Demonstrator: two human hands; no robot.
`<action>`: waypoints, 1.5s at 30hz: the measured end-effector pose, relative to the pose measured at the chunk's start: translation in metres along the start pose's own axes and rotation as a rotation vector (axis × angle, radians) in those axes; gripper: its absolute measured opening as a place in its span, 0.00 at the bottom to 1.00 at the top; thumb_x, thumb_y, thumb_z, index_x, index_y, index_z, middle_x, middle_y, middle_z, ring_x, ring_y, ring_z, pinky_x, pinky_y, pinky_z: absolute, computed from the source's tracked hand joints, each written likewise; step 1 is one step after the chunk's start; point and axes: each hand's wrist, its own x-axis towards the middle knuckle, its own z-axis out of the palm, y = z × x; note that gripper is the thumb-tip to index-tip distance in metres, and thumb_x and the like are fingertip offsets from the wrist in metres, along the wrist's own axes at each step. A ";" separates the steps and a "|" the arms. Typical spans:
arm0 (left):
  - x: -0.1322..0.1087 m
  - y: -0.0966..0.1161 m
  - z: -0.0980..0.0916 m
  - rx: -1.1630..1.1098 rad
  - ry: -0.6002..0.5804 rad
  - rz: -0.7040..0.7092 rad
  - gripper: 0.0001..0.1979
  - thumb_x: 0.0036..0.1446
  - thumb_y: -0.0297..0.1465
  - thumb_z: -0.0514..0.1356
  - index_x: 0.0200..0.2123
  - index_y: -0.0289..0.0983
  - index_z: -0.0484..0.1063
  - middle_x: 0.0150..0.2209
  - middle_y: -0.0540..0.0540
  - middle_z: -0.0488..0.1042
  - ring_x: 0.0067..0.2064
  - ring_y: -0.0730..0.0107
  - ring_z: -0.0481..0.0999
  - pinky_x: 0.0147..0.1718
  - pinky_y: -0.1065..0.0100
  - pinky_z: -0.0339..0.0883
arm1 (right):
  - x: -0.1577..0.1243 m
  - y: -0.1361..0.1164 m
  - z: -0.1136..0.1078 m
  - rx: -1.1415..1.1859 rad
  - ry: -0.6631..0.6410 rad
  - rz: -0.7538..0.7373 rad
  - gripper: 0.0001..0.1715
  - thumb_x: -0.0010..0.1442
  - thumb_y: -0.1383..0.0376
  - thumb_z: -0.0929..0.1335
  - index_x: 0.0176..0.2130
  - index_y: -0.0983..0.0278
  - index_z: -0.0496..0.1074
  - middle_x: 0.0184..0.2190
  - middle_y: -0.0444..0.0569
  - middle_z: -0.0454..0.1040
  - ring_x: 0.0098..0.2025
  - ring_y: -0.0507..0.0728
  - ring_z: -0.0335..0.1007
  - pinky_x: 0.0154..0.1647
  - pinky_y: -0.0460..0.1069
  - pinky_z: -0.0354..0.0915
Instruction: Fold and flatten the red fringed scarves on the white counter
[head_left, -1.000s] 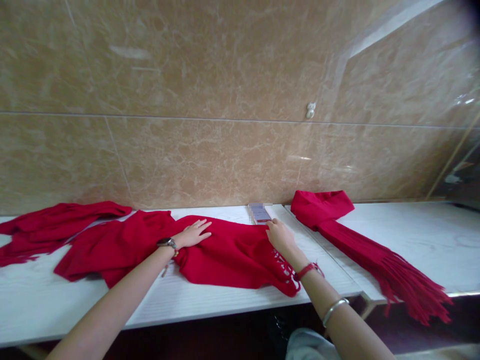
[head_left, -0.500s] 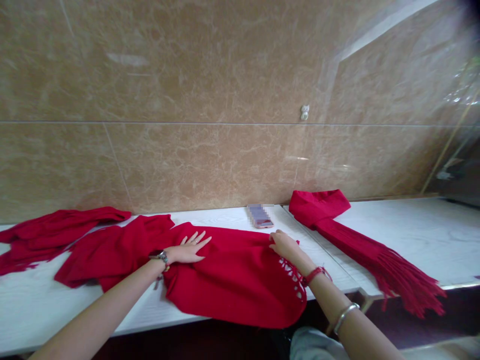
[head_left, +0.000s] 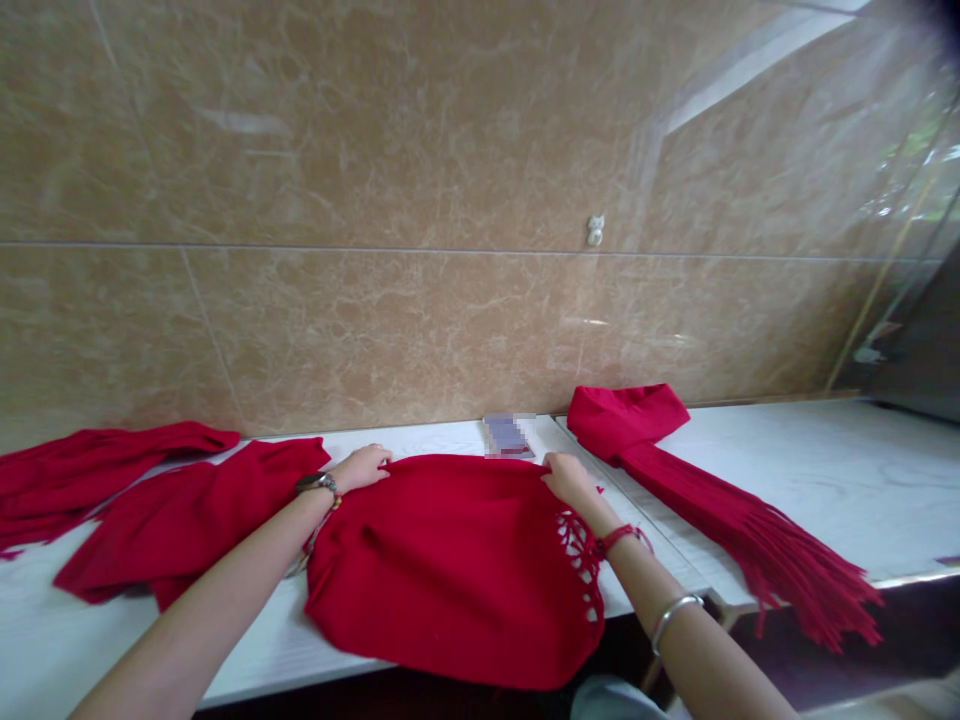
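Observation:
A red scarf (head_left: 450,560) with knotted fringe at its right end lies spread before me, its lower part hanging over the table's front edge. My left hand (head_left: 363,468) is closed at the far left corner, fingers curled over the cloth's edge. At the far right corner my right hand (head_left: 568,480) pinches the same edge, just above the fringe. The cloth between both hands is fairly smooth, with slight creases at the left. Fingertips of both hands are partly hidden.
Left of me lie two crumpled red cloths (head_left: 202,510) on the white table (head_left: 255,655). A folded red fringed scarf (head_left: 675,480) lies on the right, its fringe over the edge. A phone (head_left: 508,437), partly blurred, rests near the tiled wall (head_left: 420,330). A small white cat-shaped figure (head_left: 595,230) is on the wall.
My left hand has gone from lying spread flat on the scarf to gripping its far left edge. The scarf's left part is drawn straighter. My right hand keeps its hold.

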 end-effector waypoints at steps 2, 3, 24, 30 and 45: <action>0.005 -0.003 -0.006 0.001 0.030 0.009 0.07 0.49 0.29 0.55 0.31 0.36 0.71 0.37 0.43 0.73 0.41 0.62 0.71 0.43 0.67 0.62 | 0.012 0.003 -0.012 0.013 0.039 0.034 0.15 0.51 0.73 0.62 0.40 0.68 0.71 0.40 0.58 0.73 0.44 0.59 0.69 0.39 0.47 0.61; 0.008 -0.004 -0.010 -0.002 0.051 0.006 0.06 0.49 0.29 0.54 0.30 0.36 0.71 0.36 0.43 0.73 0.40 0.63 0.71 0.43 0.67 0.62 | 0.020 0.004 -0.020 0.019 0.056 0.051 0.16 0.51 0.74 0.62 0.41 0.67 0.71 0.40 0.57 0.73 0.43 0.59 0.69 0.38 0.47 0.62; -0.002 0.071 0.016 -0.133 -0.266 -0.008 0.32 0.57 0.51 0.41 0.62 0.45 0.42 0.65 0.41 0.38 0.64 0.56 0.36 0.57 0.50 0.39 | 0.045 -0.027 0.009 0.087 0.125 0.049 0.33 0.57 0.63 0.60 0.60 0.65 0.49 0.63 0.58 0.41 0.62 0.67 0.41 0.51 0.59 0.57; -0.028 0.075 0.005 -0.139 -0.275 -0.093 0.37 0.54 0.54 0.42 0.63 0.45 0.38 0.65 0.43 0.36 0.64 0.52 0.34 0.56 0.44 0.35 | 0.004 -0.034 0.028 0.036 -0.022 -0.001 0.41 0.57 0.50 0.59 0.62 0.66 0.45 0.64 0.57 0.42 0.63 0.68 0.34 0.54 0.66 0.49; -0.023 0.064 -0.010 -0.141 -0.443 -0.017 0.57 0.31 0.57 0.60 0.62 0.45 0.39 0.63 0.37 0.30 0.62 0.39 0.29 0.52 0.36 0.36 | -0.057 -0.025 0.035 -0.049 0.023 0.038 0.39 0.58 0.47 0.54 0.59 0.68 0.55 0.61 0.59 0.51 0.62 0.68 0.41 0.58 0.62 0.40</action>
